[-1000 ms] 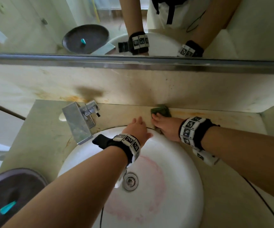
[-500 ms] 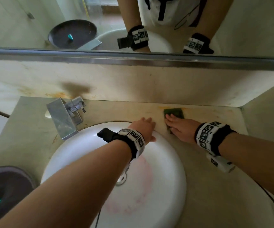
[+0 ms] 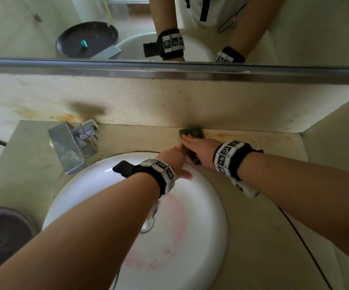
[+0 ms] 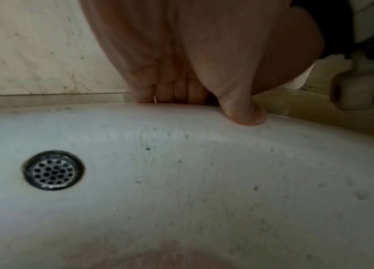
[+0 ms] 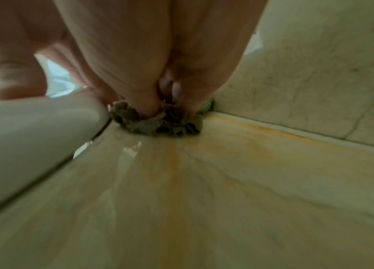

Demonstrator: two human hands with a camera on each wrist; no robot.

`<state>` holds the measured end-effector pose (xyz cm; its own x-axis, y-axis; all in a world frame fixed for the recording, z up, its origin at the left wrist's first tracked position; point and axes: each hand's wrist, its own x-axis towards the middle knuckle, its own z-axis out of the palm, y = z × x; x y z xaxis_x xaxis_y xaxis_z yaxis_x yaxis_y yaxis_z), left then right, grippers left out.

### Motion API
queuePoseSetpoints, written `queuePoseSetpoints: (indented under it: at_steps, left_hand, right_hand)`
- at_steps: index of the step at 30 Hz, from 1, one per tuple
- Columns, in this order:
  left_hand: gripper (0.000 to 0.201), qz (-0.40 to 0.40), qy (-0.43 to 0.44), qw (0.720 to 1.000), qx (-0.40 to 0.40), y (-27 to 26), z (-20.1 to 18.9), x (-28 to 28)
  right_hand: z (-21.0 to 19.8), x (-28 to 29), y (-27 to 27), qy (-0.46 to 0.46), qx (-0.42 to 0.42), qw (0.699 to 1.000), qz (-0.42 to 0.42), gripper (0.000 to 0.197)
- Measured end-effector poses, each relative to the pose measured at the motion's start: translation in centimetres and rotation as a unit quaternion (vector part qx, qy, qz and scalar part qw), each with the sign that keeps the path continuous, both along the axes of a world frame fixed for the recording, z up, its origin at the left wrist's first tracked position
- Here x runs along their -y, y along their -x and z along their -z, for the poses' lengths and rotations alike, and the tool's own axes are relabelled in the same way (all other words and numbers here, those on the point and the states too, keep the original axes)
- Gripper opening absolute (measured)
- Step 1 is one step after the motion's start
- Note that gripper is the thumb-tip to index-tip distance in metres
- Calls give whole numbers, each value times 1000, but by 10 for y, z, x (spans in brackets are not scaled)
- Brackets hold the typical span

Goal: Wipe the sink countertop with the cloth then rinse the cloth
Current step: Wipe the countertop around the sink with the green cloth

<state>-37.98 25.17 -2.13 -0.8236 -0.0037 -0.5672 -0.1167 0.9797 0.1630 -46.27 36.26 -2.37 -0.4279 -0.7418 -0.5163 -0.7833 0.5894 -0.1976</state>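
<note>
A green cloth [image 3: 192, 131] lies bunched on the beige countertop [image 3: 263, 227], against the backsplash behind the white sink [image 3: 207, 237]. My right hand [image 3: 198, 149] lies over it. In the right wrist view its thumb and fingers dig into the crumpled cloth [image 5: 158, 125] beside an orange stain [image 5: 238, 145]. My left hand [image 3: 173, 162] rests on the sink's back rim, touching the right hand. In the left wrist view, its thumb [image 4: 243, 116] sits on the rim [image 4: 112, 112] and its fingers [image 4: 169, 92] reach over the rim. It holds nothing.
A square chrome faucet [image 3: 73, 145] stands at the sink's back left. A dark round dish [image 3: 2, 233] with a teal object sits at the lower left. A mirror ledge [image 3: 169, 70] runs above the backsplash. A side wall [image 3: 337, 143] closes the counter's right end.
My right hand slid the cloth a little right along the back edge, then back left until it meets the left hand. The left hand stayed on the sink rim.
</note>
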Motion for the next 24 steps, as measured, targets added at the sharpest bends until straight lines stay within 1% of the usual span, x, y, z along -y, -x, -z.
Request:
queuePoseSetpoints:
  at_steps: [3,5,9,13,16,19,22,24]
  left_hand:
    - [91,2,2,1000,4,-3,0,-1]
    - [90,1,-4,1000,8,-5,0,0]
    - [86,17,3,1000,19,-6,-3,0]
    - [84,27,7,999,27,-6,-6,-2]
    - [84,25,8,999,25,-7,-6,-4]
    - [85,23,11,999,26,-7,-6,-5]
    - [84,27,20,999,28,-5,-5,-4]
    - [83,23,21,999,30,-4,-4,-5]
  right_hand:
    - [-1,11,5,-8,-2,1000,3,85]
    - [2,5,8,-8,3,1000,10,81]
    - [5,-39,24,-21,1,999,41,74]
    - [0,-98,34,-67,-3,991,115,76]
    - [-7,-113,30,-76,0,986,149,74]
    - [-5,-101,24,-51,14,990,127,77]
    - [6,-61,9,-11,19,999,47,78]
    - [10,-34,-4,-5,22,1000,-9,82]
